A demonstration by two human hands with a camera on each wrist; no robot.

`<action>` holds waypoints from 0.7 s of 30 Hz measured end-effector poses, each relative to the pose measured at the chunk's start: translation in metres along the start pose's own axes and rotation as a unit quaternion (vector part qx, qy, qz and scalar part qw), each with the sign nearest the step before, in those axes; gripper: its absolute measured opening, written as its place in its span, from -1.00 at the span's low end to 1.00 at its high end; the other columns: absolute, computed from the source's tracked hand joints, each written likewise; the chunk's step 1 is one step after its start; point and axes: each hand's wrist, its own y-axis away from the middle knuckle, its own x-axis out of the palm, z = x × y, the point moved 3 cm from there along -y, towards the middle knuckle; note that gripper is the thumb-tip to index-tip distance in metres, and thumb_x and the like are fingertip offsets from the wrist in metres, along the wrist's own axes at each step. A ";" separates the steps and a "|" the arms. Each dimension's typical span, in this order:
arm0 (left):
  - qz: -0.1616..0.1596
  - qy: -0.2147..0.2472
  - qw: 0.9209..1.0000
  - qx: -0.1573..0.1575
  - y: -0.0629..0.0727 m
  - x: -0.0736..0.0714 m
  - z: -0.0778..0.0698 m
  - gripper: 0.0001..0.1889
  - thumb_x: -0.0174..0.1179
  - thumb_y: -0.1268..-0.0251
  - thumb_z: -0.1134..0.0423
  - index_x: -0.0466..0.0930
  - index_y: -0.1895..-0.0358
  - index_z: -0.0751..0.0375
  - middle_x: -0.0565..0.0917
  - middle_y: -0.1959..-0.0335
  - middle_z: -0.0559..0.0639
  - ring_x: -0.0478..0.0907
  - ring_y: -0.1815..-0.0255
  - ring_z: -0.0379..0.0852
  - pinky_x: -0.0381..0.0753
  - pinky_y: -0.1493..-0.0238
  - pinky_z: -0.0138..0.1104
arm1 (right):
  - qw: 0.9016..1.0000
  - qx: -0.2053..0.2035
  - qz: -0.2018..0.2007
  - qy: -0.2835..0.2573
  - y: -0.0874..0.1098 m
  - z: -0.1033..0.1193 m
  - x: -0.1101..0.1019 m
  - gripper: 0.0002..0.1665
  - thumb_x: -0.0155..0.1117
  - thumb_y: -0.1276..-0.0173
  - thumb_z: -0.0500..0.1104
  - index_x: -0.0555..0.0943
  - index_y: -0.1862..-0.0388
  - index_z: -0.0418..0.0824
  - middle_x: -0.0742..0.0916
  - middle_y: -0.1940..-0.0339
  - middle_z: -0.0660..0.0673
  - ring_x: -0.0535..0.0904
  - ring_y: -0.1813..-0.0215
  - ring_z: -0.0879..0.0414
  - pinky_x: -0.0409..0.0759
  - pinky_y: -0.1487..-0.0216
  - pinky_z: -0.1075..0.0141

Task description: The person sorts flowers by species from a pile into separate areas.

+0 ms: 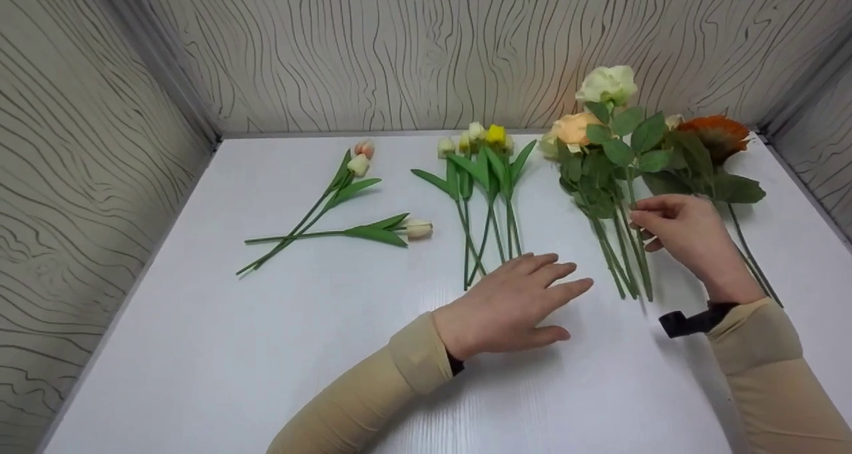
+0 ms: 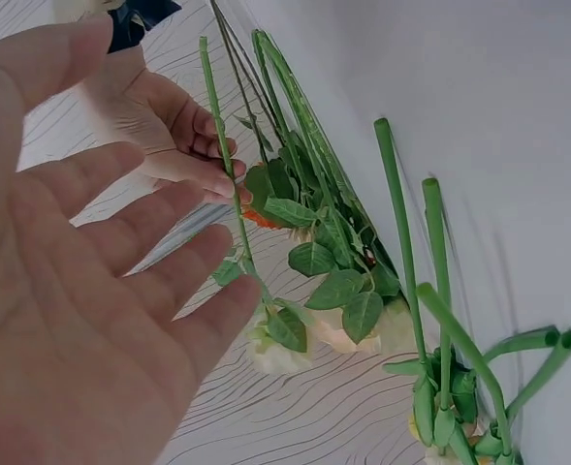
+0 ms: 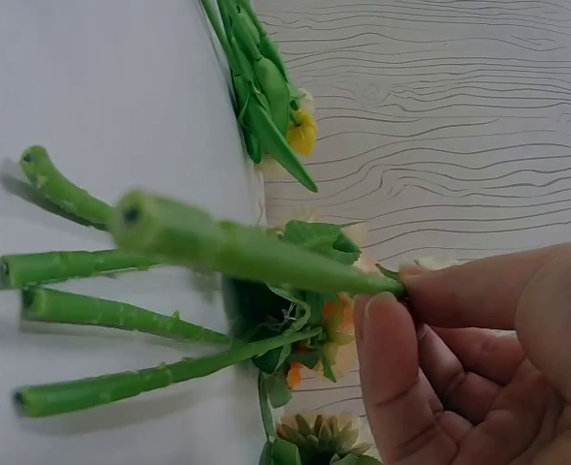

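Between thumb and fingertips my right hand (image 1: 685, 231) pinches the stem of a white rose (image 1: 607, 85), raised above the other roses. In the right wrist view the cut end of that stem (image 3: 217, 247) points toward the camera. My left hand (image 1: 512, 304) hovers with fingers spread and holds nothing, near the stem ends of a bunch of tulips (image 1: 496, 134). Below the held rose lie more roses, one of them a peach rose (image 1: 576, 129). An orange flower (image 1: 715, 134) lies beyond my right hand, its stem partly hidden by the wrist.
Two crossed tulips (image 1: 358, 166) and a single pale tulip (image 1: 418, 228) lie on the left of the white table (image 1: 266, 361), stems overlapping. Wood-patterned panels (image 1: 426, 54) stand behind and at both sides.
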 end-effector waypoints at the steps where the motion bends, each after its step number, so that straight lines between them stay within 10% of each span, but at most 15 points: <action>1: 0.001 0.000 1.000 0.001 0.000 0.000 -0.001 -0.24 0.11 -0.51 -0.22 0.13 -0.64 -0.08 0.28 -0.57 -0.03 0.10 -0.61 -0.02 0.00 -0.59 -0.23 | 1.000 0.001 0.002 0.001 0.000 -0.001 0.000 -0.43 0.24 -0.55 0.06 0.58 -0.25 -0.38 0.70 -0.03 -0.34 0.69 0.24 0.09 0.74 0.22 0.23; 21: 0.025 0.022 0.999 -0.011 0.001 0.003 0.002 -0.29 0.11 -0.51 -0.20 0.18 -0.61 -0.10 0.27 -0.58 -0.04 0.10 -0.61 -0.04 0.07 -0.57 -0.21 | 0.995 0.023 0.049 0.086 -0.008 -0.016 0.015 -0.47 0.20 -0.54 -0.02 0.55 -0.27 -0.39 0.67 -0.06 -0.38 0.64 0.17 -0.09 0.65 0.29 0.20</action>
